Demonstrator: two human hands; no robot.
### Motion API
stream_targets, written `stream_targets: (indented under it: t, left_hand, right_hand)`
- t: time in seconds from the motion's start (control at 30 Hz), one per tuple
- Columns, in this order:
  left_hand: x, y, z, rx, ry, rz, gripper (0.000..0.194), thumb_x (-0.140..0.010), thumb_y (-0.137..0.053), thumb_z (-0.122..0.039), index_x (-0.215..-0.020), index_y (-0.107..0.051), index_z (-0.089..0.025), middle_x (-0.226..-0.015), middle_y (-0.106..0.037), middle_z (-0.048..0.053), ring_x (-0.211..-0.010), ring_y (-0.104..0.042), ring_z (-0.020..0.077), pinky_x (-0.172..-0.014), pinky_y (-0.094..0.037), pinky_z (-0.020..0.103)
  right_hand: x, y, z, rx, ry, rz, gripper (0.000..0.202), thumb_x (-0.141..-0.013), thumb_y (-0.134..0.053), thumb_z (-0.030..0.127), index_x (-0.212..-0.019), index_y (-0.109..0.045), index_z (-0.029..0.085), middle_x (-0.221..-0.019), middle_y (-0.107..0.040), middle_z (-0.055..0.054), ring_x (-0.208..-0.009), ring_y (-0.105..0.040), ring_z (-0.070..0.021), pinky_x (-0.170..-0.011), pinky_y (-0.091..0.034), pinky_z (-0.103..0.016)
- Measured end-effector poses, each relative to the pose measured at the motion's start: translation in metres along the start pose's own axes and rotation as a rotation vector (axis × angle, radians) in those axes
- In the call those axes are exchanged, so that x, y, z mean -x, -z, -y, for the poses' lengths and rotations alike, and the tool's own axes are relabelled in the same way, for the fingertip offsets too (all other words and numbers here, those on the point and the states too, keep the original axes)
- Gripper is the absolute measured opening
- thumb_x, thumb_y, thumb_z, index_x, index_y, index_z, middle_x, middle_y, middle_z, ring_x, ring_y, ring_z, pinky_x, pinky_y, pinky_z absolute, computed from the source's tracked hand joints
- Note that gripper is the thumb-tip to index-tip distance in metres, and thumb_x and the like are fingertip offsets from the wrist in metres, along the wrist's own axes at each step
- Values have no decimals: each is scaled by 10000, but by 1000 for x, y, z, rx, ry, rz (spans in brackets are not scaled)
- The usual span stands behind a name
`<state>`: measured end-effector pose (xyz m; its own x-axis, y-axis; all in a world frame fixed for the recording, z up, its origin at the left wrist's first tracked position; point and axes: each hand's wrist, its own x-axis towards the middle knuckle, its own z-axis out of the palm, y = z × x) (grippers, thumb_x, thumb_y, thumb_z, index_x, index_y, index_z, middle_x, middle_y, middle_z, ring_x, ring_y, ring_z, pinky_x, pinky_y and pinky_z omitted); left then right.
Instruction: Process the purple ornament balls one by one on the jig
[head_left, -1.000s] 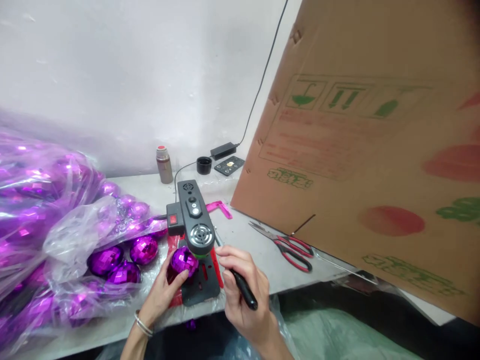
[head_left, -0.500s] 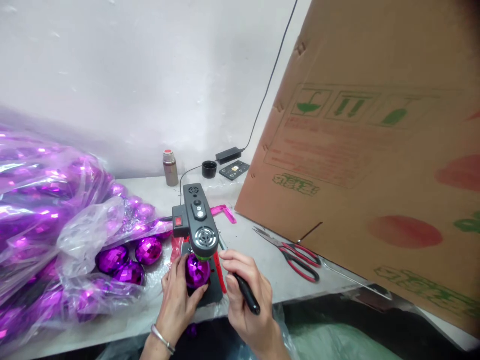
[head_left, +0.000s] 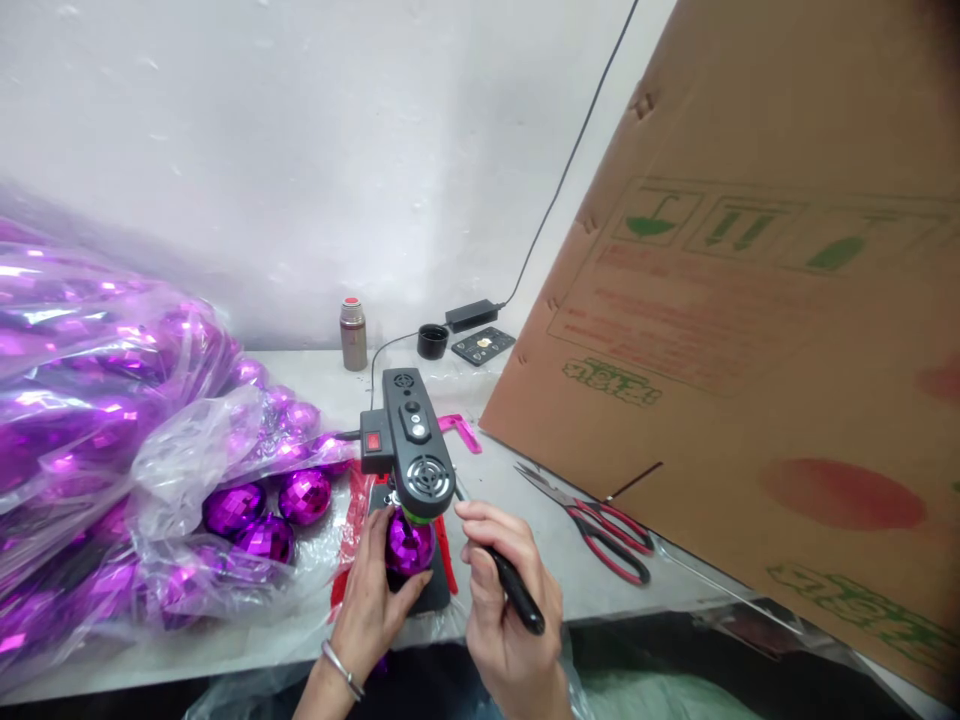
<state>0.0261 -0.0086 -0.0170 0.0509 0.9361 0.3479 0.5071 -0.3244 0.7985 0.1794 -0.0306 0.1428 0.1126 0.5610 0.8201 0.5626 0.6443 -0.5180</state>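
- While the left hand [head_left: 367, 605] holds the purple ball [head_left: 410, 550] between fingers and thumb, the ball sits beneath the near end of the black machine [head_left: 420, 440]; whether they touch, I cannot tell.
- It looks light, stiff, slick and easily dented; a gentle hold around its sides seems best.
- The right hand [head_left: 517, 650] is wrapped around a black handle [head_left: 523, 598].
- Left, similar balls [head_left: 305, 497] lie beside a clear bag [head_left: 180, 455].
- Right, the carton [head_left: 712, 420] bears green umbrella and arrow symbols; its red and green lettering is unreadable.
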Motion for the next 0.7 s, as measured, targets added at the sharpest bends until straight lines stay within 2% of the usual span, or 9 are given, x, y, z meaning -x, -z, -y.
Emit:
stream_targets:
  t: [0.1,0.27,0.5,0.7]
  left_hand:
    - [0,2,6,99,21,66,779,-937,-740,-392,-1610,-376,-247,-1592,-553,208,-1496,-546,411,-1220,-476,662]
    - [1,4,11,134,44,102,816,-925,-757,-379,-1617,-346,-247,-1620,-523,223,-1528,-510,423,-1239,-437,696]
    - [1,2,9,123,-9,112,843,-889,-783,-323,-1614,-361,-239,-1601,-547,225,-1513,-532,430,-1226,-467,665]
    - [1,3,9,140,34,113,816,-891,-776,-310,-1595,-369,-240,-1607,-545,226,-1515,-529,434,-1229,-450,696]
  right_hand:
    - [3,0,-1,2,-14,3,162,-1125,-476,258,-1135,-634,226,-1033,-789,-96,-950,-820,-188,-606,-642,-220]
    - [5,0,-2,7,-18,0,163,-1128,-475,260,-1137,-635,226,-1036,-782,-95,-938,-809,-185,-597,-630,-232]
    - [3,-4,-1,8,-10,-32,163,-1128,-476,247,-1126,-638,229,-1024,-772,-84,-924,-797,-179,-602,-617,-238]
    - [3,-3,-1,20,-11,-27,178,-1135,-465,255,-1111,-640,227,-1031,-770,-83,-915,-791,-170,-636,-628,-238]
